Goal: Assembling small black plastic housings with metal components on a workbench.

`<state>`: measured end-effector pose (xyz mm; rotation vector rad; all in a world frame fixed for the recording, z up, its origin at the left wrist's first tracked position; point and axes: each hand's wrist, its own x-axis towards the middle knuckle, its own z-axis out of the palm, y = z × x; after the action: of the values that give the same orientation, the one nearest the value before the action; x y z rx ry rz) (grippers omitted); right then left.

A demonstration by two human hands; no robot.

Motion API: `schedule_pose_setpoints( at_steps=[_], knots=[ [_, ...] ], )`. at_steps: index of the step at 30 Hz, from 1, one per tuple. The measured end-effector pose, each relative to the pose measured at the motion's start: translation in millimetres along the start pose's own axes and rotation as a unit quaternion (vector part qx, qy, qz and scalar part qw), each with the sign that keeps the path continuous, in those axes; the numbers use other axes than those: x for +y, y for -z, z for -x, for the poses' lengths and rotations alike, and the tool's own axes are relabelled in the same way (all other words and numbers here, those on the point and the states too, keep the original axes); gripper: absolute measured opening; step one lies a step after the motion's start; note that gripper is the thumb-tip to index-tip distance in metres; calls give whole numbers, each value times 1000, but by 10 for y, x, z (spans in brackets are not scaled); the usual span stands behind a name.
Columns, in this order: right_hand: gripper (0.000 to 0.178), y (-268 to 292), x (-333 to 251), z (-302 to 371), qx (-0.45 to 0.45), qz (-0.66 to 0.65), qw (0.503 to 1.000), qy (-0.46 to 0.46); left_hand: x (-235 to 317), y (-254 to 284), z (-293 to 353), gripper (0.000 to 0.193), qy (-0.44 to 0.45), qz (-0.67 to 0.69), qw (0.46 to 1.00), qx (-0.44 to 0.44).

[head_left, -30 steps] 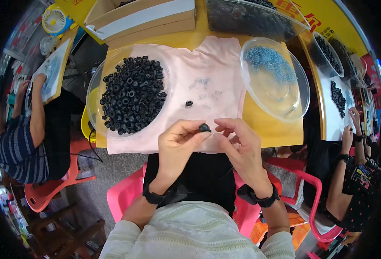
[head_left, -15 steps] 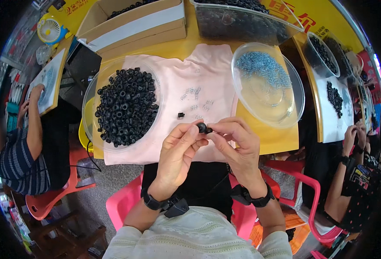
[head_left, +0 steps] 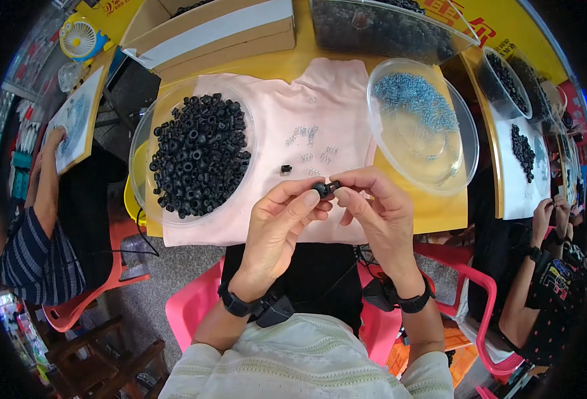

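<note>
Both forearms rise from six o'clock, wrists bent inward, so the hands meet above the near edge of the pink cloth (head_left: 273, 120). The left hand (head_left: 281, 223) pinches a small black ring (head_left: 323, 189) between thumb and forefinger. The right hand (head_left: 376, 213) closes its fingertips on the same ring from three o'clock. A clear bowl of black rings (head_left: 197, 153) lies at ten o'clock, a clear bowl of small metal parts (head_left: 420, 120) at two o'clock.
</note>
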<state>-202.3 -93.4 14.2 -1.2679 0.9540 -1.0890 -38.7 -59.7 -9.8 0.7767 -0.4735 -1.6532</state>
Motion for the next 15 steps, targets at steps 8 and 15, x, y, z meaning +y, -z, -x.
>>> schedule_pose_setpoints(
  at_steps=[8, 15],
  knots=[
    [16, 0, -121, 34, -19, 80, 996, 33, -33, 42, 30, 25, 17, 41, 999, -12],
    [16, 11, -153, 95, 3, 36, 999, -8, -27, 73, 41, 26, 65, 82, 994, -32]
  ],
)
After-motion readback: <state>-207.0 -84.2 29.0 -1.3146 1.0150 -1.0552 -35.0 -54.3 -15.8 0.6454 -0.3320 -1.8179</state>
